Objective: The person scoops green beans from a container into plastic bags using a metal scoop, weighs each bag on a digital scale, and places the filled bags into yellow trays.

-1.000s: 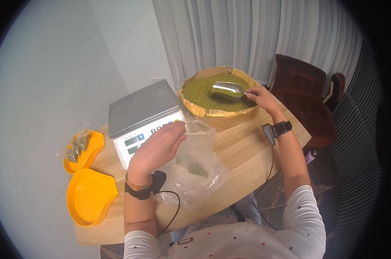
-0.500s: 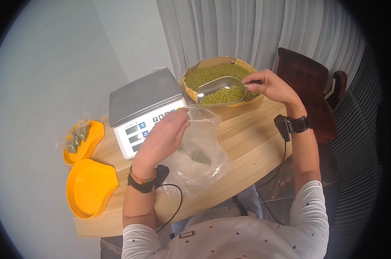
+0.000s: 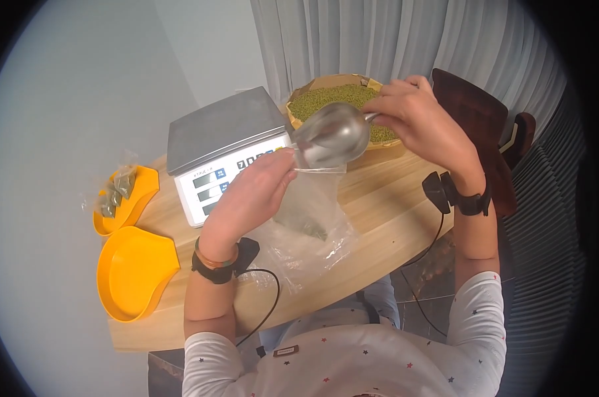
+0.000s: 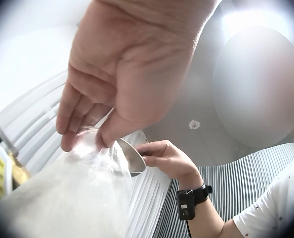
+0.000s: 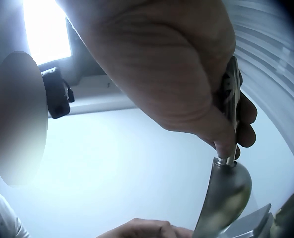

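My left hand point(image 3: 250, 195) pinches the rim of a clear plastic bag point(image 3: 332, 248) between thumb and fingers, which the left wrist view shows close up. A small amount of something green lies low in the bag. My right hand point(image 3: 422, 122) grips the handle of a metal scoop point(image 3: 332, 135), seen from its rounded back. The scoop is tilted steeply, its lip at the bag's mouth beside my left fingers; its inside is hidden in the head view. Behind it stands a paper-lined tub point(image 3: 379, 153) full of small green beans point(image 3: 336, 98).
A digital scale point(image 3: 223, 126) with a grey platform stands left of the tub. At the table's left end sit a yellow scoop-shaped tray point(image 3: 131, 278) and another yellow tray point(image 3: 143, 198) with small filled bags point(image 3: 118, 192). A brown chair point(image 3: 468, 99) is at the right.
My right hand has lifted the scoop, loaded with green beans, out of the tub, carried it left to the bag's mouth and tipped it over. My left hand keeps hold of the bag's rim.
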A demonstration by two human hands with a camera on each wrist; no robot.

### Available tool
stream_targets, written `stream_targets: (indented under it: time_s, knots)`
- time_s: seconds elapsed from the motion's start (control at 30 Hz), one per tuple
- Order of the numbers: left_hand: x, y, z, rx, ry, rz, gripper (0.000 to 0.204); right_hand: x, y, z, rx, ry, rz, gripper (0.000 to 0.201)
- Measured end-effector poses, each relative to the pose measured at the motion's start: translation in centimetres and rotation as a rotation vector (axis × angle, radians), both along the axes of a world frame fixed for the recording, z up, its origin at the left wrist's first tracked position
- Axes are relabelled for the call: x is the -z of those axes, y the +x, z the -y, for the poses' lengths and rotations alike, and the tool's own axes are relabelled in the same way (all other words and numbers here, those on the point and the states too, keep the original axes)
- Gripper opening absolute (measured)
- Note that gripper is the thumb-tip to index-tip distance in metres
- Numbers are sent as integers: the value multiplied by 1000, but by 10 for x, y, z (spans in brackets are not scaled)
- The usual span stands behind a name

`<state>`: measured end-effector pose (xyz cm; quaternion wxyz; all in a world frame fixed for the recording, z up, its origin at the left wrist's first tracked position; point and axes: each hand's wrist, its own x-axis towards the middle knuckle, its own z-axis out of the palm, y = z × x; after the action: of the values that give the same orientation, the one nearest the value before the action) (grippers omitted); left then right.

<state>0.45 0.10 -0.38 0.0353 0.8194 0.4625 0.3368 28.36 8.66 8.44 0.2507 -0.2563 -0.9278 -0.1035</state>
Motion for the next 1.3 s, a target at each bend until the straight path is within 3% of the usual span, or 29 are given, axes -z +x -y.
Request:
stream_targets:
  time_s: [0.1, 0.17, 0.2, 0.3, 0.37, 0.63, 0.7, 0.93, 1.0, 1.1, 1.3]
  knots:
    - [1, -3, 0, 28, 39, 7, 12, 3, 10, -23, 73, -18, -74, 15]
    - [-5, -1, 3, -2, -26, 5, 12, 12, 18, -52, 258, -85, -142, 14]
    - [-4, -1, 3, 3, -22, 3, 12, 20, 21, -66, 262, -80, -145, 14]
    - [-3, 0, 3, -5, 25, -14, 13, 53, 29, -108, 362, 70, -171, 13]
    - [-6, 1, 4, -12, -29, -7, 15, 72, 29, -129, 478, 109, -18, 13]
    - [-6, 1, 4, 8, -27, -41, 18, 130, 13, -153, 453, -5, -12, 11]
    - [-7, 2, 4, 10, -41, -52, 18, 131, 16, -154, 480, -211, -62, 14]
    - [-5, 1, 2, 4, -56, -21, 18, 151, 57, -185, 385, -596, -334, 17]
    - [-5, 1, 1, 0, -71, -30, 18, 141, 61, -173, 323, -875, -517, 16]
    - [-5, 2, 1, -1, -77, -29, 17, 141, 64, -169, 271, -990, -654, 17]
    - [-3, 1, 0, 4, -47, -25, 17, 144, 62, -161, 264, -989, -648, 19]
